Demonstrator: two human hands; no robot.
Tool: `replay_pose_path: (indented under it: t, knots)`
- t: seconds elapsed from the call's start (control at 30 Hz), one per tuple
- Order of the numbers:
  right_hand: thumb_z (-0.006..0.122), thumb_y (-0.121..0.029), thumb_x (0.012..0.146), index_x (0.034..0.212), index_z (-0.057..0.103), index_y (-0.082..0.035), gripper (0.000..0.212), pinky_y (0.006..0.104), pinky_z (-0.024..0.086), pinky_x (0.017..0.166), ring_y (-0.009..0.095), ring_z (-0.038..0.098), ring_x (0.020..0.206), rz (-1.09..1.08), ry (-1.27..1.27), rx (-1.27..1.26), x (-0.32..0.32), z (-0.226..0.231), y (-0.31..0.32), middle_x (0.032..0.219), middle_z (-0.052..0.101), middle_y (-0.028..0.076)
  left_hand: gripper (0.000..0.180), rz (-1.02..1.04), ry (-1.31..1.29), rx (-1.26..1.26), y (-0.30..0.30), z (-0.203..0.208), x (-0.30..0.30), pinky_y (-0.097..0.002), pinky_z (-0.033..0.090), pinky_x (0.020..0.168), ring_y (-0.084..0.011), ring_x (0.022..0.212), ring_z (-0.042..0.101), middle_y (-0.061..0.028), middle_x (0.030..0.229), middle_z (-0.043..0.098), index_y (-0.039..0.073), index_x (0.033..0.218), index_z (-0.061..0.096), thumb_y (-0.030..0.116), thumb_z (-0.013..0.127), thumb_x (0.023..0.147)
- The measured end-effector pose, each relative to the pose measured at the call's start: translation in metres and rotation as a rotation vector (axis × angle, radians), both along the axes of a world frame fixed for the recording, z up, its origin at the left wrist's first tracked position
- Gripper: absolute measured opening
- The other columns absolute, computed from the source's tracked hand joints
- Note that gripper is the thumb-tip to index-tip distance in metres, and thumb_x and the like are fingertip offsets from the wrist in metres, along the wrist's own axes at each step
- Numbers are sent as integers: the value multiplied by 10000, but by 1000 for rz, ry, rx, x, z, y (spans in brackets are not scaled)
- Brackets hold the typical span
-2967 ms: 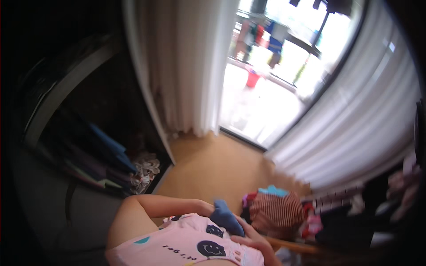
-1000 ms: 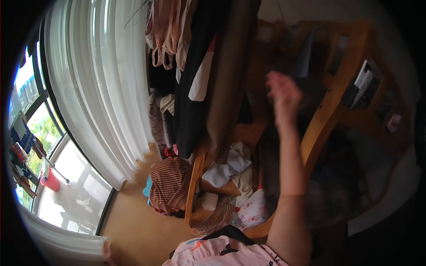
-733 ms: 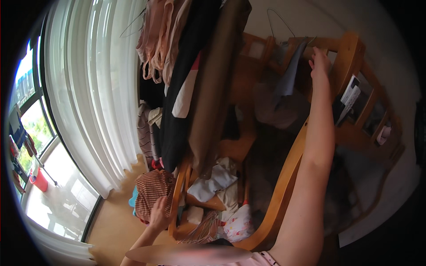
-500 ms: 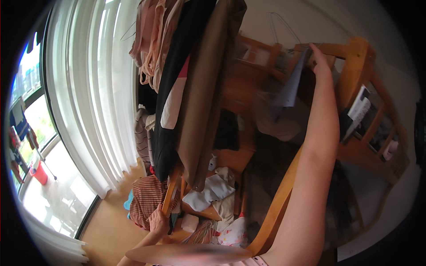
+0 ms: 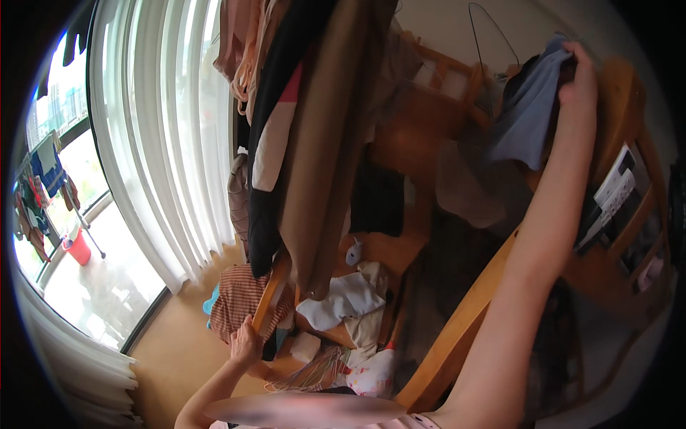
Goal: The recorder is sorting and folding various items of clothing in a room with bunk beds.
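High on the right, my right hand (image 5: 580,77) is closed on the top edge of a blue-grey garment (image 5: 527,114), which drapes down to the left of my fingers. A bare wire hanger (image 5: 477,53) hangs just left of that garment. Low on the left, my left hand (image 5: 246,343) wraps round an upright wooden rail (image 5: 271,297). Above this rail hang a brown garment (image 5: 321,157), a black garment (image 5: 268,214) with a white panel, and pink strappy clothes (image 5: 250,50).
A striped brown cloth (image 5: 239,300) is heaped beside the rail. On a wooden surface lie a white cloth (image 5: 343,304), a small white bottle (image 5: 354,252) and a bundle of thin hangers (image 5: 314,370). A slanting wooden beam (image 5: 457,329) runs under my right arm. White curtains (image 5: 157,143) hang left.
My right hand has moved right and slightly up with the blue-grey garment, which now shows wider. My left hand stays on the rail. The whole view has shifted a little.
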State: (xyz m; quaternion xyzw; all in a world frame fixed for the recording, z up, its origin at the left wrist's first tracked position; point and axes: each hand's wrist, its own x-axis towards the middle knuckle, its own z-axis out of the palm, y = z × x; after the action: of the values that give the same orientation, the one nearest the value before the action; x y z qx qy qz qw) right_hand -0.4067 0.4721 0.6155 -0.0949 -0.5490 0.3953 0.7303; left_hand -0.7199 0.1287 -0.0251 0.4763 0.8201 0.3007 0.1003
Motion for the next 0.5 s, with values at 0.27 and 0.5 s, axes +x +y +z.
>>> replay_pose_path:
  t: [0.27,0.5]
  knots:
    - [502,-111,638,1242,458,-2,615,221,399,765,104,511,830,13,-329,181,-55,-270,-211,991,541,46,575,-271,-17,445,17,138,32,-431,355,921,-376,1096,427,-208,1201,435,12,1273,313,117,579,774]
    - [618,-61,657,779,540,-6,155,214,368,569,66,462,642,591,-882,-177,-43,-432,-356,799,531,19,592,-778,-1010,344,-55,223,104,-303,397,850,-191,1081,458,-121,1175,479,0,1317,296,310,524,866]
